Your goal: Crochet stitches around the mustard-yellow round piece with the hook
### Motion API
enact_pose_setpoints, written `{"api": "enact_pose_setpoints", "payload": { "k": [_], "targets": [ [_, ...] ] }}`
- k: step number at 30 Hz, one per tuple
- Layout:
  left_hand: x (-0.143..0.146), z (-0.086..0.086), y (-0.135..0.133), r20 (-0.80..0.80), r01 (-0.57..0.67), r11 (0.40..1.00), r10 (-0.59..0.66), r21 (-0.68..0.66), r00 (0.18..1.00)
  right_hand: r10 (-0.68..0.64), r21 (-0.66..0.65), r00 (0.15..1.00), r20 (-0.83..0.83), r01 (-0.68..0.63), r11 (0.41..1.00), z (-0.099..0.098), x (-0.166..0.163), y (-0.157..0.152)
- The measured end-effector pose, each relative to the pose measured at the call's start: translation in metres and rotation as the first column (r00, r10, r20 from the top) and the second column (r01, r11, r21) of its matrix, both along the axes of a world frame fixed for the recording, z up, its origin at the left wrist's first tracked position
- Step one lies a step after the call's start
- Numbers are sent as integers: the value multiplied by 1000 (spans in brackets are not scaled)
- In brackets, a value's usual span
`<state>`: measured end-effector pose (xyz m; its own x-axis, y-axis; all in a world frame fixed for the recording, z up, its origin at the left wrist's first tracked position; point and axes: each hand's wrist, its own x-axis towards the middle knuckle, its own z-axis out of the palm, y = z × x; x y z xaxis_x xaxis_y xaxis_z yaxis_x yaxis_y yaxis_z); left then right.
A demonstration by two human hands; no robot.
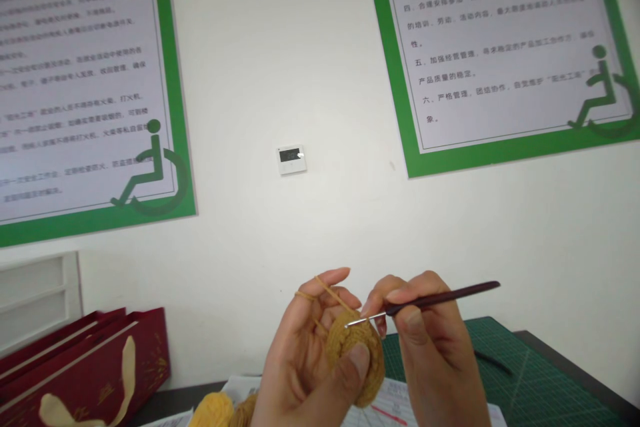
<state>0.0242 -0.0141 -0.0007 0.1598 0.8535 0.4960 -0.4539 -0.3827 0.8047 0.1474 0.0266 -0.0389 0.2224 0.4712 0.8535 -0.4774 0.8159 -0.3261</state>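
Observation:
My left hand (305, 353) is closed on a round, mustard-brown crochet piece (370, 380), its thumb pressed on the front. A strand of the same yarn (333, 292) loops over the raised left index finger and runs down to the top of the piece. In my right hand (430, 347), thumb and fingers pinch a crochet hook (450, 296) with a dark handle and a thin metal shaft. The hook's tip lies across the upper face of the crochet piece, touching or just in front of it; which one, I cannot tell.
Dark red gift bags (100, 360) stand at the lower left. Yellow yarn (214, 409) and printed papers (387, 403) lie below my hands. A green cutting mat (530, 367) covers the right side of the table. The wall carries a thermostat (291, 160) and two green-framed posters (410, 160).

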Motion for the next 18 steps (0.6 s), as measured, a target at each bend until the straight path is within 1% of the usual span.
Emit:
{"api": "enact_pose_setpoints", "payload": {
  "k": [5,9,12,14,18],
  "targets": [
    [-4,-2,2,-3,15,1000,-15,-8,1000,-20,20,998,60,19,1000,1,5,-1],
    [-5,-4,3,4,32,999,-32,2,999,-130,82,988,81,123,989,3,9,-3],
    [-4,-3,2,34,17,1000,-17,-2,999,-202,111,976,80,192,975,4,11,-5],
    [-4,-3,1,54,2,1000,-2,-7,999,-201,100,977,64,194,976,4,10,-6],
    [-5,-3,1,67,-23,999,25,-24,997,-141,52,990,19,140,989,3,7,-6]
  ]
}}
